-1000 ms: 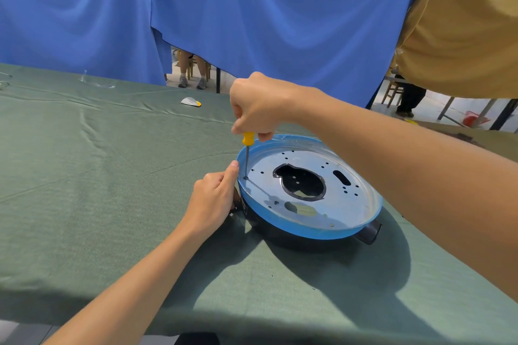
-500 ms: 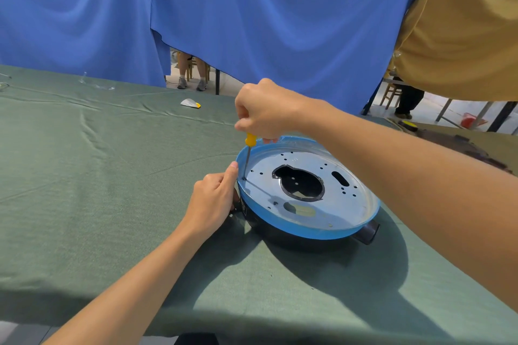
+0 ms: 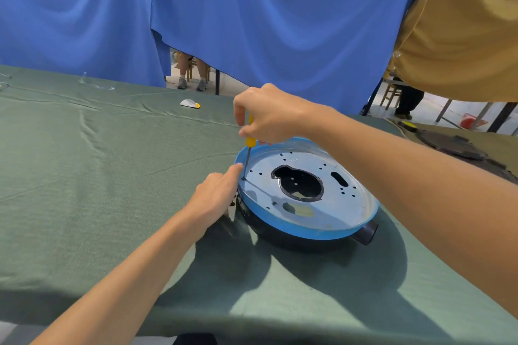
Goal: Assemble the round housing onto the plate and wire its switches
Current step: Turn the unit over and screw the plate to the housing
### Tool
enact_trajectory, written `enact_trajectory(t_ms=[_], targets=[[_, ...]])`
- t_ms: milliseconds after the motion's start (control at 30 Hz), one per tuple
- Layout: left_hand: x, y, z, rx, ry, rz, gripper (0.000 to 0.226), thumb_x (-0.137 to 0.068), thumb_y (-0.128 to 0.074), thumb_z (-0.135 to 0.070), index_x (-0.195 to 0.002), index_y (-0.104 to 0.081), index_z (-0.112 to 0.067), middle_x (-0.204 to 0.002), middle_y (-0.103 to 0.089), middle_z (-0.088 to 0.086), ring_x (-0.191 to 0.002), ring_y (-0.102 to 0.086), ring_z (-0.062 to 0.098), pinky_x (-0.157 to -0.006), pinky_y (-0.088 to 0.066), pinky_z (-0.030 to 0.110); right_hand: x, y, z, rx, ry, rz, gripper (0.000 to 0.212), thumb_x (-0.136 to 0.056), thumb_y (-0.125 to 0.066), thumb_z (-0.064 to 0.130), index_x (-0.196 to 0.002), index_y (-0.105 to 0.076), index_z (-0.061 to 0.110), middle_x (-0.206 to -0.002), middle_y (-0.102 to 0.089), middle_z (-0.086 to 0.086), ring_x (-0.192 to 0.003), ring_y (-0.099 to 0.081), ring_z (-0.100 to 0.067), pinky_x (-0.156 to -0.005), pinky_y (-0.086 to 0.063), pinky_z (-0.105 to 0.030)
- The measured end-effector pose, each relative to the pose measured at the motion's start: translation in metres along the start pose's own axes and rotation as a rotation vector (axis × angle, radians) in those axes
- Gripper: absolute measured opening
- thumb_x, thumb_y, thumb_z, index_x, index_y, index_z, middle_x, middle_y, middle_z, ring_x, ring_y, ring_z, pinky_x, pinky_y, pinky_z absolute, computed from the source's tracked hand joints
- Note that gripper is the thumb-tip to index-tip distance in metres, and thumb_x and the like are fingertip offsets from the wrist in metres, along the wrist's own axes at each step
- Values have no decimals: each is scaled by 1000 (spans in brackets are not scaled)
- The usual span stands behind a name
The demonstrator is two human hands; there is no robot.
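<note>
A round metal plate (image 3: pixel 344 204) with a blue rim and a large central cut-out lies on top of a black round housing (image 3: pixel 269 228) on the green table. My right hand (image 3: pixel 269 117) grips a yellow-handled screwdriver (image 3: pixel 249 145) held upright, its tip at a hole near the plate's left edge. My left hand (image 3: pixel 215 196) rests against the left side of the housing, fingers curled, with one fingertip touching the blue rim beside the screwdriver shaft. A black stub (image 3: pixel 367 232) sticks out of the housing at the right.
Green cloth (image 3: pixel 98 176) covers the table. A small white and yellow object (image 3: pixel 190 103) lies at the back. Flat black parts (image 3: pixel 459 145) sit at the far right. Blue curtains hang behind, and a person in a tan shirt (image 3: pixel 462 22) stands at the upper right.
My right hand has shifted slightly on the screwdriver handle, as in turning it. My left hand and the plate stay in place.
</note>
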State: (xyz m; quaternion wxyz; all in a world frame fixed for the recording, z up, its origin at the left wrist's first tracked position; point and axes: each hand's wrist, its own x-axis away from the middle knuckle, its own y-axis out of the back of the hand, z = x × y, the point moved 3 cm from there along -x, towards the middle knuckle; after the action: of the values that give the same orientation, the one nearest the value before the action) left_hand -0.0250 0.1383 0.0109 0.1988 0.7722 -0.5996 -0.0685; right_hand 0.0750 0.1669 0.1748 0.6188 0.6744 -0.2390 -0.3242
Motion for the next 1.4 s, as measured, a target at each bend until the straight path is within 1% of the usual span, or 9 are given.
enact_trajectory(t_ms=[200,367,500,633,867,967,1233,1333,1400], targets=[[12,13,-20,123,163,287,28,-85,-56,-27,-108,-64,-13,-104,-61,11,-77,-61,24,-65,-57,33,5,-6,-14,-85,-34,-28,5,-90,-62,17,-92,-61,13,-71,-65,-3,-50,-64,-4,-40,-46,-17],[20,9,-25,166,181,246,17,-83,-61,-13,-100,-63,-11,-101,-62,10,-81,-61,24,-66,-59,34,4,-13,-16,-56,-63,-138,25,-93,-58,36,-78,-54,17,-78,-57,-3,-72,-57,-17,-50,-32,-25],[28,-2,-29,168,191,153,18,-83,-61,-5,-100,-57,-11,-107,-61,10,-94,-59,24,-69,-59,37,5,-12,-18,-92,-150,5,33,-92,-56,47,-86,-53,15,-82,-60,-5,-77,-60,-23,-53,-37,-28],[31,-9,-32,235,209,99,17,-86,-54,1,-96,-51,-13,-103,-55,8,-91,-55,23,-68,-58,39,8,1,-12,-87,-135,156,21,-89,-57,29,-100,-54,10,-67,-62,-1,-38,-55,-5,-31,-33,-11],[31,-9,-25,284,209,73,17,-89,-55,-2,-101,-54,-13,-104,-59,6,-93,-58,21,-71,-59,39,1,9,1,-35,-10,239,11,-88,-61,8,-90,-69,16,-68,-70,6,-58,-68,-4,-50,-46,-15],[30,-9,-26,285,205,64,16,-88,-56,-1,-99,-54,-13,-103,-60,6,-93,-59,22,-67,-58,37,-3,14,0,13,30,295,15,-87,-62,9,-88,-73,19,-49,-64,18,-63,-69,-1,-50,-43,-13],[27,-8,-23,238,214,50,15,-86,-60,-3,-98,-57,-12,-102,-61,7,-90,-60,21,-71,-60,39,-19,16,-6,39,125,373,18,-87,-66,8,-83,-73,25,-50,-62,25,-60,-67,3,-47,-41,-6],[18,2,-23,109,77,1,29,-83,-69,-9,-106,-55,-18,-106,-59,4,-95,-61,22,-76,-61,43,-25,15,-9,17,137,390,20,-86,-66,6,-82,-73,24,-51,-62,24,-63,-69,0,-45,-39,-4],[13,14,-28,81,-55,-42,42,-80,-76,-10,-115,-59,-24,-112,-59,5,-99,-63,25,-63,-59,37,-26,13,-12,0,145,399,19,-86,-67,7,-83,-74,24,-53,-64,22,-65,-70,-2,-48,-42,-6]])
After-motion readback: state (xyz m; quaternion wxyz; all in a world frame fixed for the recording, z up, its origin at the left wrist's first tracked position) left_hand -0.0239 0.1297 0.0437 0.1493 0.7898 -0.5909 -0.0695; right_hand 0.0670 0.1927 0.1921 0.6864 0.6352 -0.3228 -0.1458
